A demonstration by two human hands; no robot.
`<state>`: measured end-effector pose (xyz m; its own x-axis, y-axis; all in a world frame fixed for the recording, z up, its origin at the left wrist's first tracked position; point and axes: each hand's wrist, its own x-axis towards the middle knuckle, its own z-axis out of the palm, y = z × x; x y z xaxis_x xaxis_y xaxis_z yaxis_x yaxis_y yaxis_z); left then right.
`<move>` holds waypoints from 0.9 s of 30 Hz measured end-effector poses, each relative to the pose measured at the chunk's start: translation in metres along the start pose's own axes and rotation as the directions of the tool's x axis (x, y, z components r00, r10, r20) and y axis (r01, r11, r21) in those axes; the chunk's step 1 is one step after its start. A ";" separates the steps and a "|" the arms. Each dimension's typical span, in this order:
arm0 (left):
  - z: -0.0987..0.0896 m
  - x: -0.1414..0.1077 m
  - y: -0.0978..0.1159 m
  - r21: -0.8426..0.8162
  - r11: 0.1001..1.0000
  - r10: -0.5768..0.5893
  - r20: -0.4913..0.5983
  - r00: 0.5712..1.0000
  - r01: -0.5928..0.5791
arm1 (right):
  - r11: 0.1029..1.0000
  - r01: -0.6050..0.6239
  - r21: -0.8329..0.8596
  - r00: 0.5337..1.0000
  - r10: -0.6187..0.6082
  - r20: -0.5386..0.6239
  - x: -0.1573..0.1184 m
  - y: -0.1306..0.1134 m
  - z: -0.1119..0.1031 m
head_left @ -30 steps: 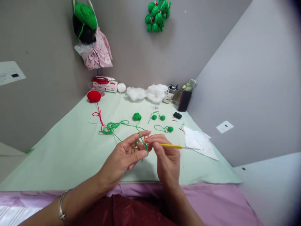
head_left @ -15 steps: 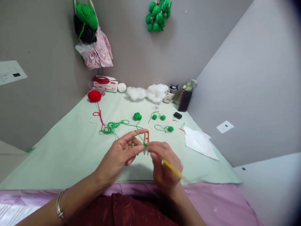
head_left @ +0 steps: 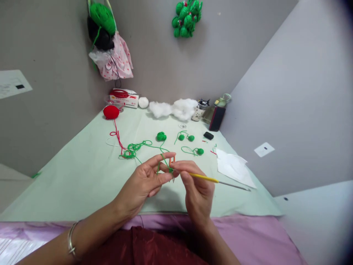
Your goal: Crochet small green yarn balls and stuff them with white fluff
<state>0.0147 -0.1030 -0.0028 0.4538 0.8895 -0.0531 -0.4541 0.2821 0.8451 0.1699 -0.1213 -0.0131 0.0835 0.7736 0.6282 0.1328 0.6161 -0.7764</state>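
My right hand (head_left: 199, 189) grips a crochet hook (head_left: 205, 177) by its yellow handle; the free metal end points right, and the working tip lies at my left fingers. Between thumb and fingers of my left hand (head_left: 150, 176) is a small piece of green crochet work (head_left: 171, 170), mostly hidden. Green yarn (head_left: 162, 159) runs over my raised left index finger, towards a small green yarn ball (head_left: 161, 136) and a loose tangle of green yarn (head_left: 129, 151). Behind my fingertips, partly covered, lie orange-handled scissors (head_left: 172, 159) on the pale green cloth (head_left: 91, 180).
Small green crocheted balls (head_left: 200, 151) lie beyond my hands. A red yarn ball (head_left: 111, 112) sits back left, white stuffing (head_left: 184, 109) at the back. On the right are a phone (head_left: 217, 119), a black case (head_left: 209, 135) and white paper (head_left: 234, 167).
My right hand has turned, swinging the crochet hook from slanting down towards me to nearly level, pointing right. My left hand keeps its hold with little movement.
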 end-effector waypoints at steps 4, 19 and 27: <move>-0.001 -0.001 -0.001 0.057 0.998 0.011 0.001 1.000 -0.012 | 1.000 -0.030 -0.003 0.999 0.030 -0.036 -0.002 -0.002 0.000; -0.004 -0.001 0.004 0.114 0.993 0.020 -0.042 0.999 -0.015 | 0.995 -0.057 0.084 0.995 0.064 -0.078 -0.003 0.004 -0.004; -0.005 -0.002 0.001 0.125 0.992 -0.026 0.027 0.999 0.023 | 0.967 -0.132 0.217 0.990 0.139 -0.017 -0.001 0.011 -0.001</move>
<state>0.0090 -0.1028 -0.0045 0.4864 0.8716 -0.0607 -0.3443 0.2550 0.9036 0.1720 -0.1159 -0.0222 0.1181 0.8493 0.5145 -0.0967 0.5255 -0.8453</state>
